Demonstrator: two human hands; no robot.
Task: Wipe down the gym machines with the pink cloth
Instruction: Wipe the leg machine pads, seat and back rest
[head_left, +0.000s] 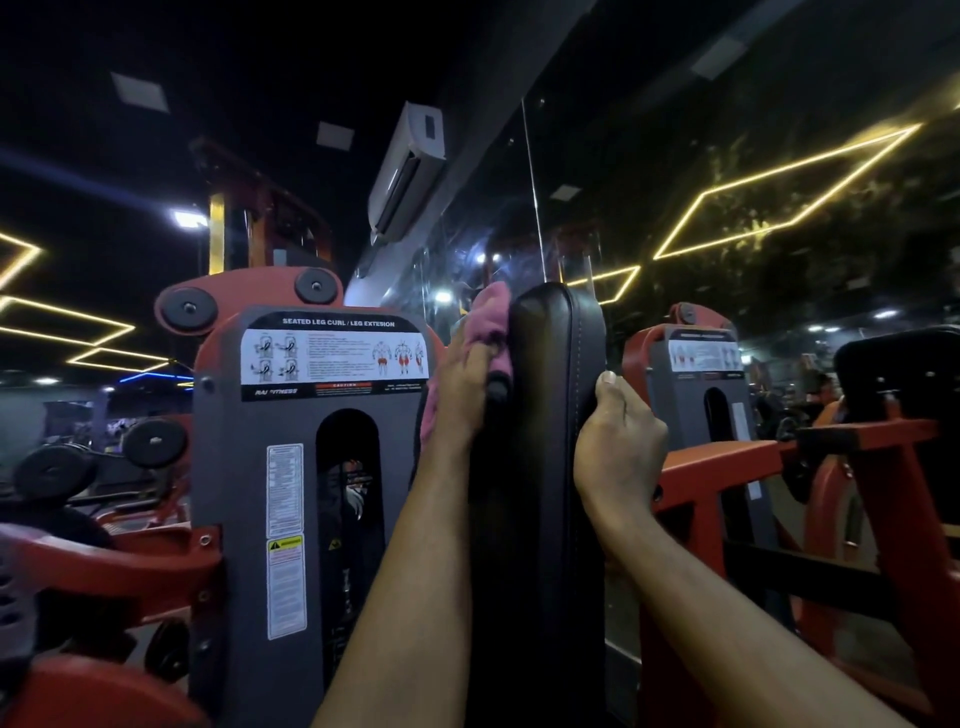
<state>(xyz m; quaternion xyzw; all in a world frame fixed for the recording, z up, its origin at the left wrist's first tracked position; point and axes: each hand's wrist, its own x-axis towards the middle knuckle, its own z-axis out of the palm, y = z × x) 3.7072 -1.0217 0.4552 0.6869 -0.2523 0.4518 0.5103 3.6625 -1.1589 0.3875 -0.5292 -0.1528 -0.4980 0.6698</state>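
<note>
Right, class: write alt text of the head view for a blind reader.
Left hand holds a pink cloth against a black upright pad; right hand grips the pad's other edge. A grey leg-curl machine stands at left.

Narrow gap between black back pad (550, 415) and grey weight-stack shroud (291, 467); orange frame (727, 467) close at right.

Fingers of the right hand (618, 447) are hidden behind the black pad (553, 374).

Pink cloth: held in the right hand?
No: the left hand holds the pink cloth; the right hand grips the edge of the black pad.
</note>
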